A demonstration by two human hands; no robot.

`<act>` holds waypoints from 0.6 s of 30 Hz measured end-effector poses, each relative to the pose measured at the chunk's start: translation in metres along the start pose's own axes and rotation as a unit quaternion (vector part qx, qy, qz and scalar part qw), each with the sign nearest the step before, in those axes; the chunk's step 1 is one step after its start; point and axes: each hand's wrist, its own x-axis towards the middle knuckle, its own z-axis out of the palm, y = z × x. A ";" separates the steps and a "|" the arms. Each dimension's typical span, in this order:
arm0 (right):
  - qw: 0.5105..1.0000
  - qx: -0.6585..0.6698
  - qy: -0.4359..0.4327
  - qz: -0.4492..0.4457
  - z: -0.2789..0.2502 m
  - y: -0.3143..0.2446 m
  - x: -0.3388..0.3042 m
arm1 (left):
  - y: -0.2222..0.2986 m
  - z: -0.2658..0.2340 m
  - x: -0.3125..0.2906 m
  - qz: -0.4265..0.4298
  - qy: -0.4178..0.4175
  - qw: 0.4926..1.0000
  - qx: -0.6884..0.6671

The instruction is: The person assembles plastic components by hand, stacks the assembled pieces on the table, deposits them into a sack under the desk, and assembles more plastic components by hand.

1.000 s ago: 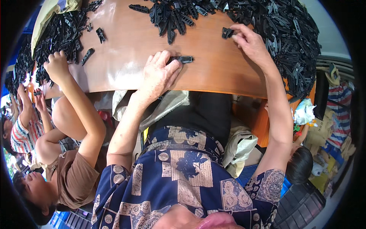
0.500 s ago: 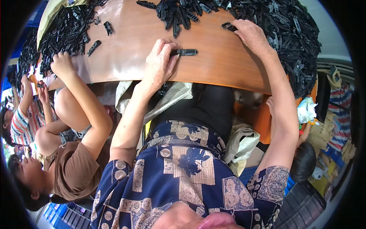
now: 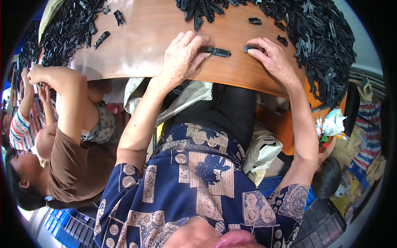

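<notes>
Just above the table's near edge, my left hand (image 3: 180, 58) grips a long, narrow black plastic part (image 3: 218, 51) that sticks out to the right from its fingers. A short way to the right, my right hand (image 3: 273, 58) pinches a small black plastic piece (image 3: 249, 48) between thumb and fingers. A gap of bare wood lies between the two parts. Beyond my right hand are loose black pieces, among them a short clip-like one (image 3: 255, 21) and a smaller one (image 3: 282, 40). The covered ends of both held parts are hidden by my fingers.
Heaps of black plastic parts lie at the right (image 3: 324, 47), far middle (image 3: 202, 10) and left (image 3: 74, 31) of the wooden table (image 3: 136, 45). A co-worker in a brown shirt (image 3: 76, 169) sits at my left. A whitish sack (image 3: 188, 99) hangs below the edge.
My right hand has come left and nearer from the right-hand heap, bringing the small piece toward the long part. The co-worker's raised arm has drawn back from the left heap.
</notes>
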 end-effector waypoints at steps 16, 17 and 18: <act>0.964 -0.183 0.009 -0.191 0.022 -0.046 0.012 | -0.007 -0.009 0.005 -0.021 -0.046 0.998 -0.031; 0.965 -0.185 -0.006 -0.187 0.021 -0.048 0.013 | -0.006 -0.009 0.005 -0.020 -0.051 0.998 -0.029; 0.965 -0.187 -0.021 -0.184 0.021 -0.049 0.014 | -0.006 -0.011 0.005 -0.019 -0.056 0.998 -0.026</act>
